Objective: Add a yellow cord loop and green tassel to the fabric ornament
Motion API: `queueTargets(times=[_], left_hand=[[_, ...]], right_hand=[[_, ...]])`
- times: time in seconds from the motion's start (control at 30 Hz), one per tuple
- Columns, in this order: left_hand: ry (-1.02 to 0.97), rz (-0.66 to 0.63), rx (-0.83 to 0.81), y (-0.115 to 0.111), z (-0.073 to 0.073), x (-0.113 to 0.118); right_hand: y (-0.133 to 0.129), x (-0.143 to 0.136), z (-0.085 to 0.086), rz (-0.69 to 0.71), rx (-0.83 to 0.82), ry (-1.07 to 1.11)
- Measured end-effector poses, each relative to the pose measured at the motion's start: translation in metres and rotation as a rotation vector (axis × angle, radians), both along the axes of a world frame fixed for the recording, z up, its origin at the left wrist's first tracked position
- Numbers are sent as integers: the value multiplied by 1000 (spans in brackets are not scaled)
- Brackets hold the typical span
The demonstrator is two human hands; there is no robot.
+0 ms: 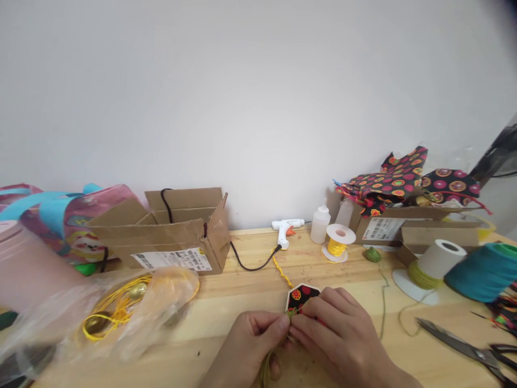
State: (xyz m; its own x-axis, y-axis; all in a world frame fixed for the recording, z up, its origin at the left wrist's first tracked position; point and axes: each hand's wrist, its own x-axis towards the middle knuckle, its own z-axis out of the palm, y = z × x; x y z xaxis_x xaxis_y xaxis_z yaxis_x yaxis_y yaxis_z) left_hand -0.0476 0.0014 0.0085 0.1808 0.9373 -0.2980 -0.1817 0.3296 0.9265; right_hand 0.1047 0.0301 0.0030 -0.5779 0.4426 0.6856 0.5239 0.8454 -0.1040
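Note:
A small octagonal piece [301, 296] with a pale rim and black, red-patterned fabric lies at the front centre, a twisted yellow cord [281, 271] running up from it. At its lower edge my left hand [255, 345] pinches green thread [264, 369], whose strands hang below the fingers. My right hand [337, 334] is closed on the same green thread and covers the octagon's lower right part. Both hands' fingertips nearly meet at a green knot [291, 312]. The exact grip of the right fingers is partly hidden.
Behind stand a white glue gun [284, 231], a plastic bottle [320, 223] and a yellow cord spool [336, 247]. Open cardboard boxes [189, 237] flank them. Scissors [464, 347], a green thread spool [424, 275] and a teal cone [482, 272] are right; bagged yellow cords [117, 310] are left.

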Motion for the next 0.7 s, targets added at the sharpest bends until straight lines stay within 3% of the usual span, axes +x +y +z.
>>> queueTargets(times=[0.33, 0.5, 0.7], left_hand=[[6, 82, -16, 5, -7, -4], [32, 85, -28, 3, -3, -3], [-26, 109, -69, 4, -5, -6]], right_hand=[[-2, -4, -2, -15, 20, -17], [2, -3, -2, -19, -111, 141], [2, -4, -2, 52, -179, 151]])
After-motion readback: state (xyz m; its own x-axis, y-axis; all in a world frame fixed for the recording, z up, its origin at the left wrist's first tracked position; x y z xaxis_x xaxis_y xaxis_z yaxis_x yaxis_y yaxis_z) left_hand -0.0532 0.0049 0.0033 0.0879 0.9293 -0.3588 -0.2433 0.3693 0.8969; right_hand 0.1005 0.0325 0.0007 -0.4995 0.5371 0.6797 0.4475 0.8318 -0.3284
